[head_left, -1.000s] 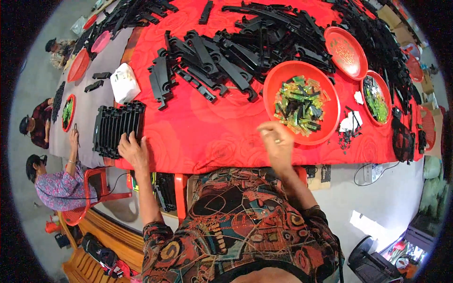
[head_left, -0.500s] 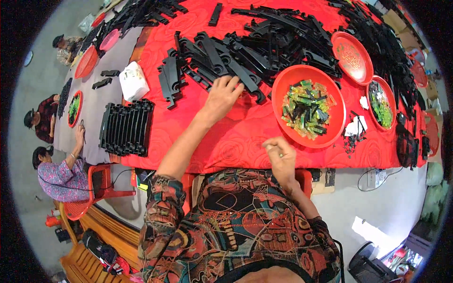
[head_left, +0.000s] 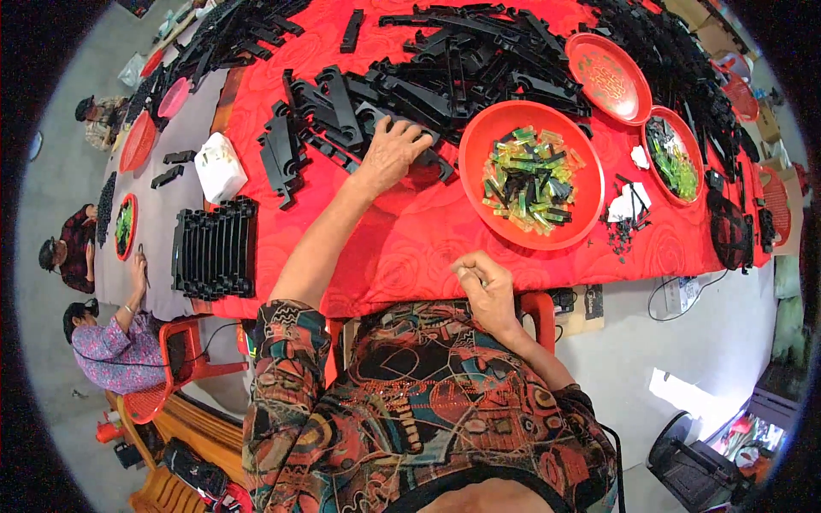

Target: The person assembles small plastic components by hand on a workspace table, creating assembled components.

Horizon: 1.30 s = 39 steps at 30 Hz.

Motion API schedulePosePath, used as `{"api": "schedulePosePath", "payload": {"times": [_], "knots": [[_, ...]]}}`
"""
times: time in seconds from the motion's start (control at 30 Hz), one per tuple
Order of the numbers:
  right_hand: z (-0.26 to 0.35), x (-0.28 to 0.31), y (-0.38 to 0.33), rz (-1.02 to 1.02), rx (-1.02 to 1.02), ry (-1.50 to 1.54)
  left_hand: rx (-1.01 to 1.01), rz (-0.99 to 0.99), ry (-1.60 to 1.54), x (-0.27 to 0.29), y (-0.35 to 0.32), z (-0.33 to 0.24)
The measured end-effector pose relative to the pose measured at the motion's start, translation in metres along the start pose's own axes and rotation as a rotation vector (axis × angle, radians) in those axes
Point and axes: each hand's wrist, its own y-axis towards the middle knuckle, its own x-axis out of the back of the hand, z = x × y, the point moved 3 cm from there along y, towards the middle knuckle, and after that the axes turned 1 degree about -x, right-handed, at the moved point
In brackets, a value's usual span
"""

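Observation:
A long black plastic part (head_left: 444, 168) at the near edge of a loose pile lies under my left hand (head_left: 395, 156). The fingers of that hand are bent over the part and grip it. Similar black plastic parts (head_left: 342, 107) are heaped just beyond. Close to the table's front edge hovers my right hand (head_left: 487, 286), its fingers curled in and thumb pressed to them; whatever may be in this pinch is hidden. To its upper right, a red plastic bowl (head_left: 590, 205) holds small yellow-green translucent pieces (head_left: 530, 184) and short black ones.
A neat row of black parts (head_left: 215, 248) stands at left, near a white tissue pack (head_left: 221, 167). Two more red trays (head_left: 637, 111) (head_left: 699, 167) sit at right, beside black scraps (head_left: 631, 227). Co-workers (head_left: 120, 346) work along the left side. A red cloth (head_left: 410, 248) covers the table.
The whole view has shifted slightly, so the table things appear further left. My left hand has settled over the black part; my right hand remains curled near the table's front edge.

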Motion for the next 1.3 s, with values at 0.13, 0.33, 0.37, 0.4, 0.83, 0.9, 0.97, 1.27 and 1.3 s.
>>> {"api": "schedulePosePath", "payload": {"times": [0.13,0.33,0.37,0.4,0.83,0.9,0.97,1.27,1.3], "knots": [[0.009,0.007,0.0,-0.019,0.028,0.01,0.048,-0.144,-0.087,0.031,-0.002,-0.002],[0.039,0.033,0.01,-0.152,0.035,0.09,0.159,-0.16,-0.057,0.082,-0.021,-0.015],[0.043,0.04,0.014,-0.208,0.081,0.049,0.276,-0.118,-0.094,0.085,-0.03,-0.013],[0.044,0.048,0.018,-0.27,0.128,0.01,0.326,-0.178,-0.131,0.087,-0.039,-0.013],[0.03,0.062,0.127,0.043,0.386,-1.174,0.697,0.112,-0.394,0.044,-0.09,-0.086],[0.017,0.059,0.137,0.102,0.259,-1.29,0.718,0.13,-0.382,0.045,-0.092,-0.089],[0.01,0.059,0.142,0.125,0.247,-1.311,0.734,0.087,-0.423,0.046,-0.098,-0.088],[0.009,0.056,0.141,0.138,0.256,-1.356,0.723,0.019,-0.418,0.077,-0.151,-0.07],[0.01,0.055,0.144,0.146,0.257,-1.353,0.733,0.025,-0.426,0.076,-0.155,-0.07]]}}
